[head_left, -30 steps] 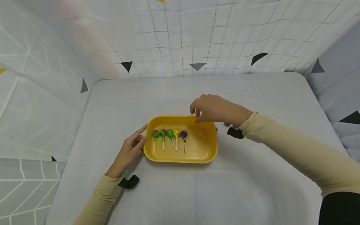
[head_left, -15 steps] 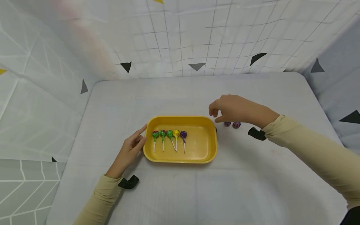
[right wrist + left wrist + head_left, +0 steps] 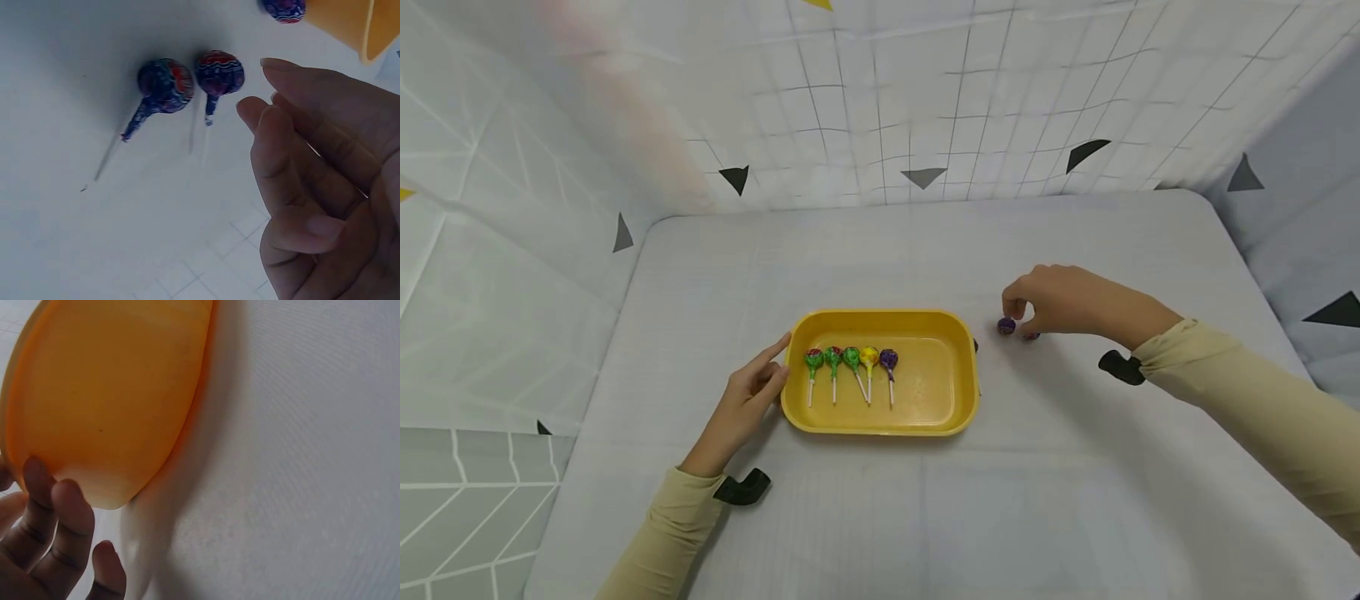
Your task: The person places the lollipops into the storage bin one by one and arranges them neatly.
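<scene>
My left hand touches the left end of a yellow tray, its fingers loosely spread along the outer wall. Inside the tray's left half lies a row of lollipops: several green ones, a yellow one and a purple one. My right hand hovers right of the tray over the table, thumb and fingers apart and holding nothing. Just beyond its fingertips in the right wrist view are two purple lollipops side by side on the cloth. Another purple lollipop lies against the tray's outside.
A pale cloth covers the table. White patterned sheets hang behind it and at both sides. Dark wrist-worn pieces stick out from both sleeves.
My right hand has moved right from above the tray's far edge to the purple lollipops on the table. The left hand and the row in the tray stay as they were.
</scene>
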Demonstrator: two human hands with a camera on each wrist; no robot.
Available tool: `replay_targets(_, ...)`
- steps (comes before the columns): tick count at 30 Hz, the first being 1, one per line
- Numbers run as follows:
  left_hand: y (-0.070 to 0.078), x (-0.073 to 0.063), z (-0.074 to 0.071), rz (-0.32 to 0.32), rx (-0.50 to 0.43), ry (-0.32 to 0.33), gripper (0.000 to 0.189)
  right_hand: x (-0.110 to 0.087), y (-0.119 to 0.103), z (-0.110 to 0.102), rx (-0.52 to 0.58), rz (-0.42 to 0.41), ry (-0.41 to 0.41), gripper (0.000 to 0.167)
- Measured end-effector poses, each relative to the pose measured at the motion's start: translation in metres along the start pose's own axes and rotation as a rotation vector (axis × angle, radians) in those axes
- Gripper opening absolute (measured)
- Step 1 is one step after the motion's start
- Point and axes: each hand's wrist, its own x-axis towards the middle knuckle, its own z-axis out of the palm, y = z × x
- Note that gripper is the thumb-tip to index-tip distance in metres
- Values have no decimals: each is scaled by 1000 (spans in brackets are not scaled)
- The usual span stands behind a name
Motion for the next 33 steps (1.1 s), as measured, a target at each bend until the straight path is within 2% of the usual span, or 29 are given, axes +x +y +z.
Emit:
replay_targets(13, 0, 0, 0, -1, 3, 0, 51, -5, 23, 19, 1, -14, 14, 23)
replay_targets(19, 1, 0, 0, 7, 5, 6, 51, -5, 25, 24, -4, 16, 12, 25)
replay_targets(33, -2, 1, 1, 21, 14, 17, 50, -1, 27, 29, -1, 50, 28, 19)
